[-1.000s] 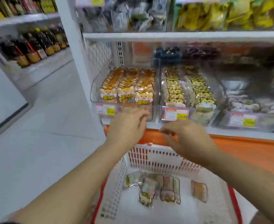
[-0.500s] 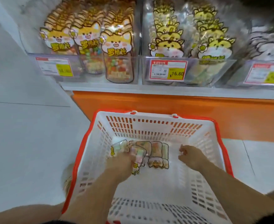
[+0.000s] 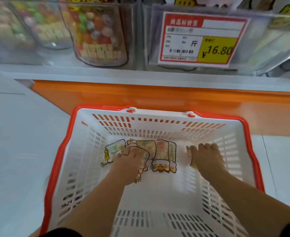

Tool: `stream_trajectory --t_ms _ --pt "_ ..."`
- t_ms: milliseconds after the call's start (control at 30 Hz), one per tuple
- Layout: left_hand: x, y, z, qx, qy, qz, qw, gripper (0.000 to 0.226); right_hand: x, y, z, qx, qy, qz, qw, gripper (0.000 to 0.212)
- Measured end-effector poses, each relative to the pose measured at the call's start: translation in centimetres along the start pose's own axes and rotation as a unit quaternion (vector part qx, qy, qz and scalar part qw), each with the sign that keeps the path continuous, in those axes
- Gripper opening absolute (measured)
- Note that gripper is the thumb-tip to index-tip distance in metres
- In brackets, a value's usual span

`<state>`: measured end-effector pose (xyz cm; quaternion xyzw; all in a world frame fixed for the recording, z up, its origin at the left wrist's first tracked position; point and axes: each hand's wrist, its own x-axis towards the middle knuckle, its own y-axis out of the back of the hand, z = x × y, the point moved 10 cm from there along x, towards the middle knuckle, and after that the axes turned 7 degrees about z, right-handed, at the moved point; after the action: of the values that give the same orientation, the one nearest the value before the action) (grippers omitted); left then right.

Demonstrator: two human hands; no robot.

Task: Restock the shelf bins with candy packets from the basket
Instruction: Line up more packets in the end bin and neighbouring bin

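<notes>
Both hands are down in the basket [image 3: 246, 134], on its floor. The left hand [image 3: 130, 161] lies on the packets [image 3: 163, 154], which sit in an overlapping row under and just beyond its fingers. Those fingers are bent and slightly spread over the nearest packet, whose clear edge seems to wrap round them, so it looks gripped, though blur hides the thumb. The right hand [image 3: 204, 156] has its fingers pressed together and curled down over a stray packet [image 3: 190, 157] that shows only at the thumb side.

The packets look light, soft and crinkly: clear film over loose sweets. The film is probably slippery and slides when stacked. It seems best to pinch one across the flat body or by the printed header and not squeeze the contents.

A second ago both hands were up at the shelf edge below the bins [image 3: 135, 31]. Half a second ago they were just touching down here. Since then the head has dropped closer, the left fingers have closed further, and the bin tops have left the view.
</notes>
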<state>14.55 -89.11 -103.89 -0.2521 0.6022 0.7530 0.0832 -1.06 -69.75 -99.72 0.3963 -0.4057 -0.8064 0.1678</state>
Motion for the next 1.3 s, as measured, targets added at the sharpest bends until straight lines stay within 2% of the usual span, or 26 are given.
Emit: stream_trajectory --t_ms 67,133,200,233,267,333,400,433,467,500,567,600,633,667,733,767,833,867,933,1033,1133,1167,1233,1300 --pt "-0.4 -0.6 -0.2 0.022 0.001 -0.034 0.999 0.068 0.4 -0.8 0.0 0.126 -0.049 -0.038 0.99 0.06" --pt "-0.9 -1.9 -0.1 0.053 -0.009 -0.085 0.995 0.07 0.0 -1.5 0.9 0.312 -0.147 -0.064 0.936 0.037" --pt "-1.7 -3.2 0.3 0.099 -0.022 -0.121 0.988 0.061 -0.5 -1.9 1.6 0.434 -0.212 -0.021 0.875 0.011" --pt "-2.0 -3.5 0.5 0.12 -0.026 -0.128 0.984 0.056 -0.8 -1.9 1.9 0.485 -0.228 0.004 0.844 0.006" --pt "-2.2 -3.8 0.7 0.13 -0.026 -0.131 0.983 0.051 -1.0 -2.3 1.9 0.541 -0.238 0.013 0.807 0.01" --pt "-2.4 -3.5 1.3 0.103 -0.018 -0.125 0.987 0.045 -1.5 -3.5 0.5 0.649 -0.243 -0.016 0.721 0.02" --pt "-2.0 -2.4 1.9 0.007 -0.001 -0.099 0.995 0.031 -1.6 -4.8 -1.6 0.723 -0.253 -0.078 0.638 0.013" --pt "-1.8 -1.8 2.1 -0.083 0.025 -0.091 0.992 0.027 -1.7 -5.1 -3.0 0.751 -0.256 -0.111 0.599 0.009" --pt "-1.7 -1.4 2.3 -0.197 0.065 -0.092 0.974 0.029 -1.8 -5.2 -4.4 0.776 -0.255 -0.137 0.56 0.01" --pt "-1.6 -1.3 2.5 -0.329 0.11 -0.101 0.933 0.033 -1.7 -5.0 -5.9 0.805 -0.249 -0.158 0.515 0.013" --pt "-1.7 -1.4 3.8 -0.572 0.198 -0.126 0.786 0.035 -1.7 -3.9 -9.3 0.853 -0.22 -0.195 0.432 0.019" --pt "-1.7 -1.7 4.2 -0.65 0.231 -0.125 0.713 0.033 -1.6 -3.2 -10.6 0.864 -0.196 -0.204 0.417 0.022" --pt "-1.4 -1.5 4.4 -0.704 0.25 -0.103 0.657 0.028 -1.5 -2.5 -11.3 0.865 -0.182 -0.205 0.419 0.025" --pt "-1.1 -1.6 3.8 -0.73 0.265 -0.066 0.627 0.021 -1.2 -2.0 -11.6 0.863 -0.181 -0.2 0.426 0.028" --pt "-1.2 -2.0 2.1 -0.749 0.289 -0.005 0.597 0.013 -0.4 -2.6 -10.2 0.84 -0.237 -0.16 0.462 0.037" --pt "-1.4 -2.5 1.3 -0.744 0.298 0.005 0.598 0.013 -0.1 -3.5 -9.0 0.815 -0.269 -0.139 0.493 0.041" --pt "-1.8 -3.0 -0.1 -0.706 0.301 0.005 0.641 0.015 0.4 -5.2 -7.1 0.736 -0.3 -0.115 0.596 0.049" --pt "-2.1 -3.1 -0.6 -0.687 0.298 0.005 0.663 0.019 0.7 -6.1 -7.0 0.71 -0.3 -0.119 0.625 0.057" --pt "-2.7 -2.9 -1.7 -0.678 0.299 0.02 0.671 0.038 1.2 -7.1 -7.7 0.692 -0.298 -0.13 0.644 0.066" --pt "-3.2 -2.0 -2.4 -0.694 0.296 0.041 0.655 0.063 2.3 -7.1 -8.4 0.657 -0.309 -0.114 0.678 0.05" --pt "-3.2 -1.3 -2.7 -0.691 0.297 0.05 0.657 0.059 2.4 -6.8 -8.8 0.652 -0.292 -0.113 0.69 0.015" --pt "-3.4 -1.2 -2.9 -0.693 0.309 0.048 0.649 0.056 2.3 -6.6 -8.7 0.66 -0.275 -0.102 0.692 0.021" --pt "-3.6 -1.7 -2.9 -0.716 0.329 0.025 0.616 0.053 1.4 -5.7 -7.5 0.659 -0.242 -0.046 0.711 0.025" --pt "-3.9 -2.1 -2.0 -0.762 0.325 -0.011 0.561 0.051 0.0 -3.5 -5.9 0.625 -0.212 0.041 0.75 0.017"
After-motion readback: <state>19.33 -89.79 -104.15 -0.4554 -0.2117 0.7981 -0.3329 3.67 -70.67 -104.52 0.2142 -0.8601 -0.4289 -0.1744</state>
